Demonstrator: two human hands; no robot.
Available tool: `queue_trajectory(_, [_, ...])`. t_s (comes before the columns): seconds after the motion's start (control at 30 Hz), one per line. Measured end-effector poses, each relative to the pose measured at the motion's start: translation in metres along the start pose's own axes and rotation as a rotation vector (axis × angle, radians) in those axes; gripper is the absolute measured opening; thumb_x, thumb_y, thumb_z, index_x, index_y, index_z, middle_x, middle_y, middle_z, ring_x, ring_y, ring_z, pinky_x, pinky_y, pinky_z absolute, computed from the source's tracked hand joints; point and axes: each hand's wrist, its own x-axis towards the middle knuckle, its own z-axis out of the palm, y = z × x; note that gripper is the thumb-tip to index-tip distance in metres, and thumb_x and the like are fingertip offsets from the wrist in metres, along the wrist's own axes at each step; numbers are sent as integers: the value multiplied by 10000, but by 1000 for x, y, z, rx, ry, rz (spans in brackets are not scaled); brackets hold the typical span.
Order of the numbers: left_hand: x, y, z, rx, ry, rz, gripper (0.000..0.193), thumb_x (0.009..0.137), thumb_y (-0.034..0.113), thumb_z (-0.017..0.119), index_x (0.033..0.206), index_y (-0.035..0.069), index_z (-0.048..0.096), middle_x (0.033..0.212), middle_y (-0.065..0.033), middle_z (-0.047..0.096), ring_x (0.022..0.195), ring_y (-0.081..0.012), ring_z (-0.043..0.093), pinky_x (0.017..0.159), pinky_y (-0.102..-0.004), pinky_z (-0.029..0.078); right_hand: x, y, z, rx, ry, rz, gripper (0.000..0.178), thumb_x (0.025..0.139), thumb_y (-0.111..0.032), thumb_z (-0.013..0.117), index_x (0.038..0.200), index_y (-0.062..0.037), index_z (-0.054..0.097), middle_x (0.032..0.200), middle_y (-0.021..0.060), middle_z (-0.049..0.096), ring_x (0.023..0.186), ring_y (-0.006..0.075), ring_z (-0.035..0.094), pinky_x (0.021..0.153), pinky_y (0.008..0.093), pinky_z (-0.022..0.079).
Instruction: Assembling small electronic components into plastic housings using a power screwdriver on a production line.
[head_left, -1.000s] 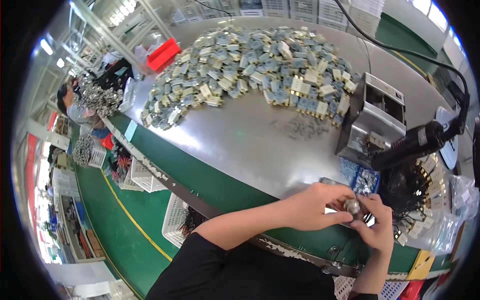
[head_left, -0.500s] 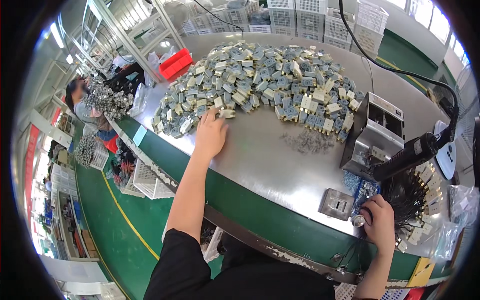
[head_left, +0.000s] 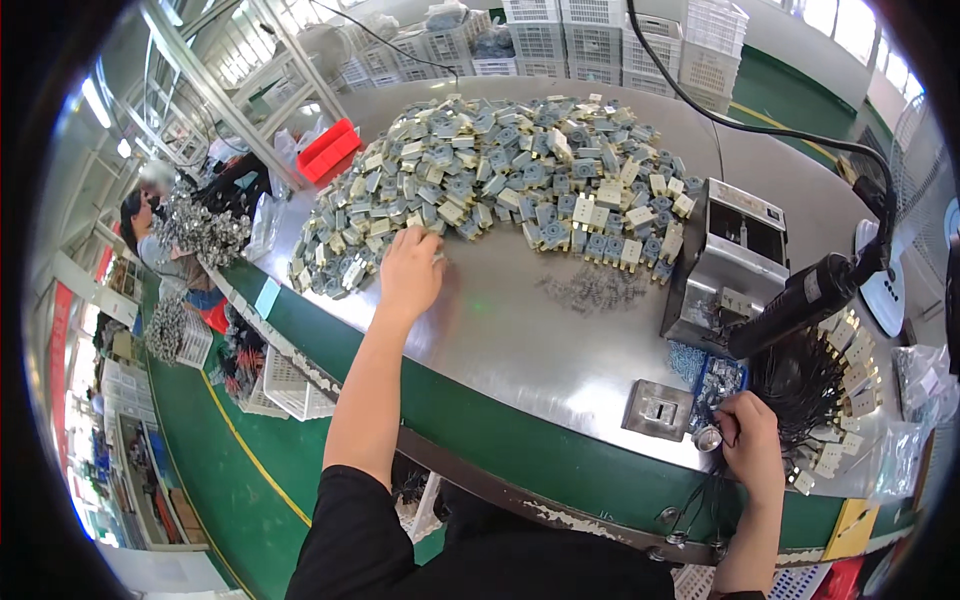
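Observation:
A wide heap of grey and cream plugs (head_left: pixel 500 165) with brass prongs covers the far part of the metal table. At its near left edge my left hand (head_left: pixel 410 270) has its fingers curled round a plug, mostly hidden, with a grey bit showing by the fingertips. On the right, my right hand (head_left: pixel 750 440) is closed in a pinch on a black cord, beside a round silver metal end piece (head_left: pixel 708 438). Left of that hand sits a square metal block (head_left: pixel 657 409) with a slot. A blue tray (head_left: pixel 722 380) of small metal parts lies just beyond the fingers.
A steel box-shaped machine (head_left: pixel 725 265) and a black cylindrical tool (head_left: pixel 800 305) stand at the right. Beside them lie black cords (head_left: pixel 790 390) with cream plugs. Loose pins (head_left: pixel 595 290) are scattered before the heap. A red bin (head_left: pixel 328 152) stands far left; a person sits beyond.
The view has shifted slightly. My left hand's fingers have drawn in from reaching over the heap's edge and closed round a plug. My right hand stays beside the metal end piece.

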Motion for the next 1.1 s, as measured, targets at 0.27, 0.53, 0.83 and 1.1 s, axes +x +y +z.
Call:
queue_trajectory(0.27, [-32,-26,10,-126,-76,-351,326,1048,373,657,1073,51,610,947,-198,734,745,-366,699,678,-447,540,7,-9,-5,28,6,-72,228,807,132,729,1002,16,715,827,153,647,708,318,650,626,381,510])
queue_trajectory(0.53, [-32,42,-19,-2145,45,-1061,324,1117,411,559,1102,88,558,773,-30,561,500,-111,375,494,-270,302,5,-16,-3,195,80,-66,269,755,173,723,964,5,740,832,108,663,725,244,663,635,335,502])
queue_trajectory(0.83, [-43,200,-33,-1437,-598,-360,357,1069,276,626,1333,37,650,863,-38,637,617,-147,558,565,-304,453,7,-14,-8,198,135,-85,224,802,108,768,981,-27,759,812,99,676,720,248,672,622,335,514])
queue_trajectory(1.1, [-53,279,-11,-1112,-414,339,416,727,113,954,1108,77,790,912,-46,729,621,-99,552,560,-265,470,4,-3,-9,193,149,-68,247,767,118,791,977,-10,770,855,103,705,745,230,689,659,326,535])
